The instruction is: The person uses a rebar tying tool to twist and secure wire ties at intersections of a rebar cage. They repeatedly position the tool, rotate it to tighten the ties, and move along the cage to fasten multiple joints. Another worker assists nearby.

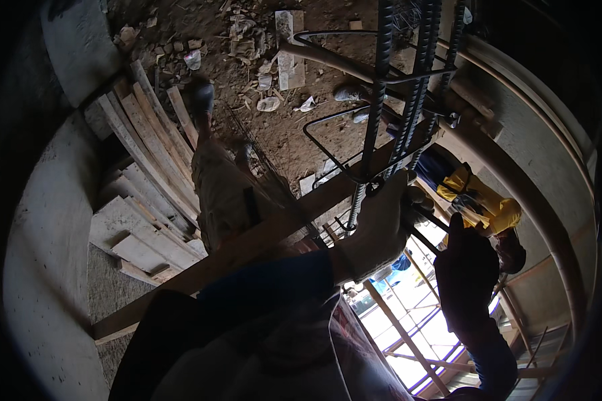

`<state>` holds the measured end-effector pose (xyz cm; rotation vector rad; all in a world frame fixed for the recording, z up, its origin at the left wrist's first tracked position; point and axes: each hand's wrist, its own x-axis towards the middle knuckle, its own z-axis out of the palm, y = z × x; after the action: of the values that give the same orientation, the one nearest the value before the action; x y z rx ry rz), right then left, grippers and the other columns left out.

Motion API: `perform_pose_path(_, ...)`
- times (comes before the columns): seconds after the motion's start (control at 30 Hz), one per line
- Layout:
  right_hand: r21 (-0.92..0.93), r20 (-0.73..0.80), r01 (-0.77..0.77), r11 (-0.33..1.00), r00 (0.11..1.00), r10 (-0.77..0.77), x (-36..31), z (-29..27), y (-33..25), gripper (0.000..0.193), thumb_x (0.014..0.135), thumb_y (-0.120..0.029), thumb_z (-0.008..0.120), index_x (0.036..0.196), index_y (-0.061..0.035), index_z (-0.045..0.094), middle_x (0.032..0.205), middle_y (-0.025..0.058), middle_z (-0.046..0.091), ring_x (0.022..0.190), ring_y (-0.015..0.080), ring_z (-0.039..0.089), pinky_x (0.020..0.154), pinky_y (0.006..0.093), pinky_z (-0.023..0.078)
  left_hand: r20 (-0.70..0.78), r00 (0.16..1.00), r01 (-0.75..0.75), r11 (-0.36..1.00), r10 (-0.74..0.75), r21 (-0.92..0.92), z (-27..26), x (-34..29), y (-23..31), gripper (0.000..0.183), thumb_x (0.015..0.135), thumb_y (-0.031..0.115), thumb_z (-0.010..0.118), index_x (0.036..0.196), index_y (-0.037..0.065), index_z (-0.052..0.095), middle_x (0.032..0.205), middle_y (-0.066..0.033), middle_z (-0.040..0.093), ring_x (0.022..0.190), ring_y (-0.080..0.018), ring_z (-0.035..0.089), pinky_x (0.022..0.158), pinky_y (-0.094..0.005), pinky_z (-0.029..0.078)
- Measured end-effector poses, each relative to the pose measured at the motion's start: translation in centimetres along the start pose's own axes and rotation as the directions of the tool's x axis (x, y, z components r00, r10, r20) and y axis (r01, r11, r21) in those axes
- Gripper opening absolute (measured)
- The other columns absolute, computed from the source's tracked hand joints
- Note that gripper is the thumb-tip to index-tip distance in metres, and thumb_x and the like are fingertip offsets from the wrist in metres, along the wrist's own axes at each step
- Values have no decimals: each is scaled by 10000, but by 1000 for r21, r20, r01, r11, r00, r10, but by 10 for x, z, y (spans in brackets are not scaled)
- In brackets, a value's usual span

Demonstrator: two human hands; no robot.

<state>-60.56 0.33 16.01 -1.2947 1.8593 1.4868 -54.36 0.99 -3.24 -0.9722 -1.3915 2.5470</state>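
Note:
My left hand, in a pale work glove, is closed beside an upright cage of ribbed steel bars. Its fingers curl at the lower part of the bars; what lies inside them is hidden. Just to the right, my right hand wears a dark glove and grips a hand tool with two slim dark handles, probably pincers. The tool's far end reaches my left fingers, where its jaws do not show. Bent steel stirrups ring the bars above my hands.
A long wooden beam runs diagonally behind my hands. Planks lie stacked at left on rubble-strewn dirt. A leg in light trousers shows beyond the beam. At right are a person in yellow and a thick curved pole.

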Motion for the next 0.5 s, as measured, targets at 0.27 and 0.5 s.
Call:
perform_pose_path(0.27, -262, 24, 271, 926, 961, -274, 23, 39, 51, 253, 937, -215, 693, 1166, -107, 685, 970, 71, 633, 809, 209, 663, 676, 406, 540, -25, 998, -57, 998, 57, 16, 1, 7, -7, 372, 1038, 358, 728, 1248, 73, 614, 1028, -161, 737, 944, -284, 742, 868, -387, 605)
perform_pose_path(0.5, -282, 83, 471, 836, 880, -467, 36, 46, 80, 235, 992, -207, 645, 1192, -91, 683, 1024, 75, 666, 884, 210, 673, 740, 400, 544, 60, 991, -121, 990, 117, 69, 1, 14, -7, 428, 978, 404, 798, 1200, 66, 659, 1023, -146, 764, 865, -246, 754, 807, -371, 611)
